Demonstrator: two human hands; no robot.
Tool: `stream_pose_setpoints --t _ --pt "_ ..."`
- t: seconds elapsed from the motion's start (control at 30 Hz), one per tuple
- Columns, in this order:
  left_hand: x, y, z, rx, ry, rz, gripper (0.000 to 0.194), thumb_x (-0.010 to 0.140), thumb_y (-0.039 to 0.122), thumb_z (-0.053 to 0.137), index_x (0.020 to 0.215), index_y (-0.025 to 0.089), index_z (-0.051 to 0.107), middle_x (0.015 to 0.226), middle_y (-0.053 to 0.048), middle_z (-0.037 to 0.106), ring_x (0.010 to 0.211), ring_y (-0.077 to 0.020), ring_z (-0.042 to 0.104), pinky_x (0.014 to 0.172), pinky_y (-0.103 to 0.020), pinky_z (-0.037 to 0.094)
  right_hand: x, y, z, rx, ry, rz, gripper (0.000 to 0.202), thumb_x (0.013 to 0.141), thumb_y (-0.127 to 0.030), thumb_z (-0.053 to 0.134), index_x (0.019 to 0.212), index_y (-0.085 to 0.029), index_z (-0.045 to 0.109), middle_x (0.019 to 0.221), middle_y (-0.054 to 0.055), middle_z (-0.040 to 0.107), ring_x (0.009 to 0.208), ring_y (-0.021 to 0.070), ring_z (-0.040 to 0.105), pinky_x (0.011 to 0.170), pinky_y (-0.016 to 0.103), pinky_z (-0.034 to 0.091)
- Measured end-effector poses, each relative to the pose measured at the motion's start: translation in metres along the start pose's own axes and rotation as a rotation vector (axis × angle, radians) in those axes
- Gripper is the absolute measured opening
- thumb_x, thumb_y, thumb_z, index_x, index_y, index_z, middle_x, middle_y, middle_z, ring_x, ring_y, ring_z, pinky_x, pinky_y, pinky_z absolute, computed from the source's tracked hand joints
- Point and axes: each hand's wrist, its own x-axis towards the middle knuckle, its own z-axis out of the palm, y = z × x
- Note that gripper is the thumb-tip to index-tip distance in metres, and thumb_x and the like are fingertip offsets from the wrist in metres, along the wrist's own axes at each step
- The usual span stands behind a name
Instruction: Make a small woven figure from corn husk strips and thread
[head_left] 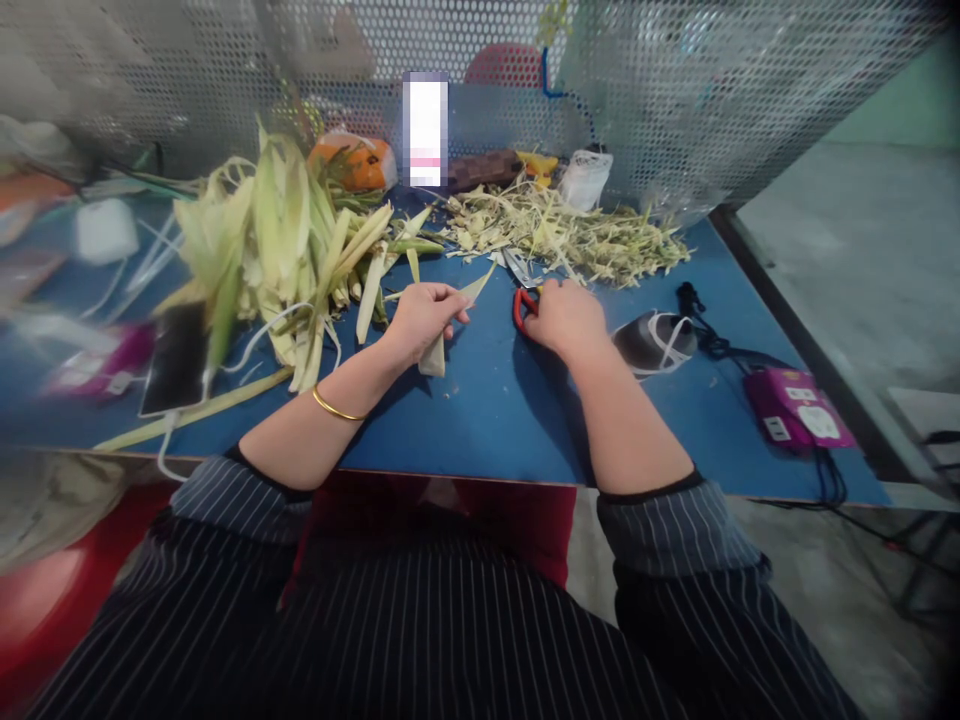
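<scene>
Between the thumb and fingers of my left hand (426, 318) is a pale corn husk (433, 358); its pointed tip sticks out to the upper right and its wide end hangs below. My right hand (568, 315) is closed round red-handled scissors (523, 308), whose blades point up and left, just right of the husk's tip and apart from it. A big heap of whole husks (281, 215) lies to the left of my left hand. Beyond the scissors spreads a pile of narrow husk scraps (562, 235).
A phone (176, 358) with a white cable lies at left. Right of my right hand are a dark rounded object with a white cord (654, 342) and a purple power box (799, 408) with black cables. A perforated metal screen (660, 90) stands behind the blue table (480, 430).
</scene>
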Motion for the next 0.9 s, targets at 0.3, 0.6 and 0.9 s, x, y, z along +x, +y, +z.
stream_pose_setpoints --t 0.3,0.6,0.9 --pt "0.007 0.003 -0.009 0.003 0.133 0.034 0.020 0.085 0.022 0.067 0.067 0.016 0.065 0.063 0.000 0.064 0.037 -0.0033 0.042 0.040 -0.022 0.032 0.015 0.014 0.007 0.130 -0.112 -0.011 0.053 0.074 -0.022 0.065 0.125 -0.009 0.061 0.106 0.021 0.071 0.102 0.0382 0.068 0.084 0.048 0.054" --pt "0.024 0.000 -0.030 0.142 0.367 0.234 0.025 0.087 0.029 0.066 0.065 0.018 0.064 0.063 0.000 0.066 0.040 -0.0052 0.046 0.045 -0.021 0.035 0.008 -0.010 0.010 1.301 -0.181 -0.098 0.051 0.069 -0.026 0.078 0.115 -0.024 0.058 0.079 -0.002 0.060 0.065 0.0165 0.062 0.069 0.037 0.055" --pt "0.022 0.003 -0.030 0.254 0.417 0.286 0.021 0.087 0.026 0.061 0.069 0.017 0.066 0.064 0.000 0.069 0.040 -0.0072 0.050 0.047 -0.021 0.038 -0.004 -0.017 0.001 1.056 -0.233 -0.212 0.057 0.065 -0.050 0.082 0.111 -0.023 0.061 0.072 -0.005 0.054 0.064 0.0120 0.046 0.062 0.029 0.040"
